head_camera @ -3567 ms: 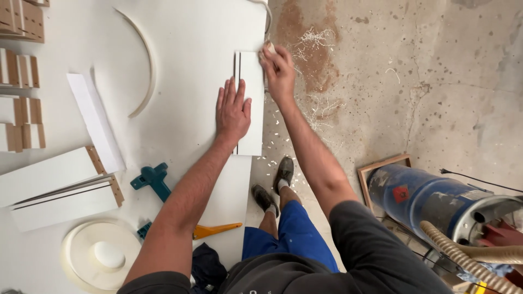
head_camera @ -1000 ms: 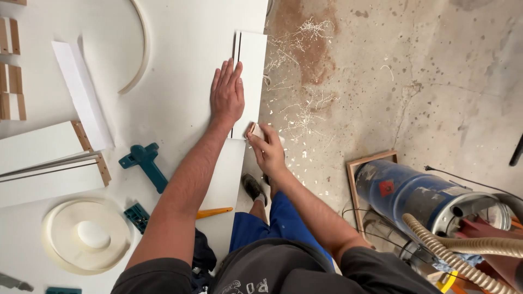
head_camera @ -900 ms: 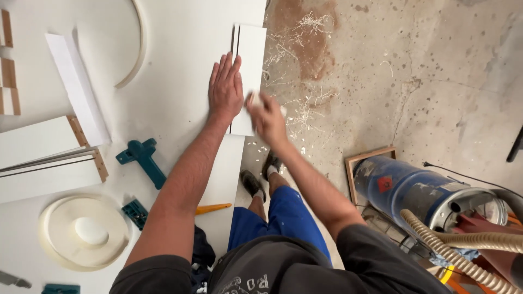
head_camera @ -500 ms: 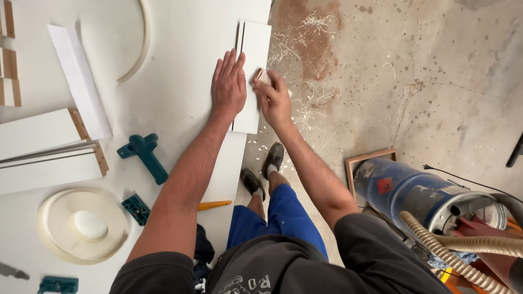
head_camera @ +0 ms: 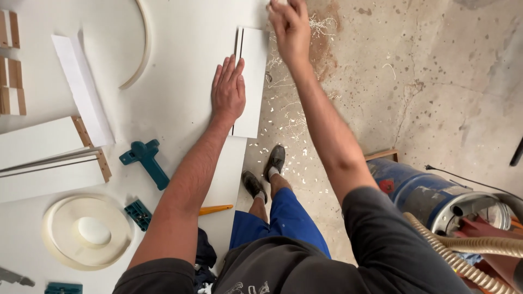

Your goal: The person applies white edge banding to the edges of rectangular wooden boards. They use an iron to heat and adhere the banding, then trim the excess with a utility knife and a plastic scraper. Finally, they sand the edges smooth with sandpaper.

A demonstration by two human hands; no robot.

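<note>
I log a white counter (head_camera: 180,87), bearing: grooved panel (head_camera: 251,81), curved strip (head_camera: 140,49), flat strip (head_camera: 81,90), two edged boards (head_camera: 46,160), teal clamp (head_camera: 147,162), round disc (head_camera: 87,231), yellow pencil (head_camera: 215,209). Concrete floor (head_camera: 436,81): wood shavings (head_camera: 289,117), blue vacuum drum (head_camera: 430,196).

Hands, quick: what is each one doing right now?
Left hand: open, pressed flat on the white board.
Right hand: curled at the board's far end; holding something cannot be told.
</note>
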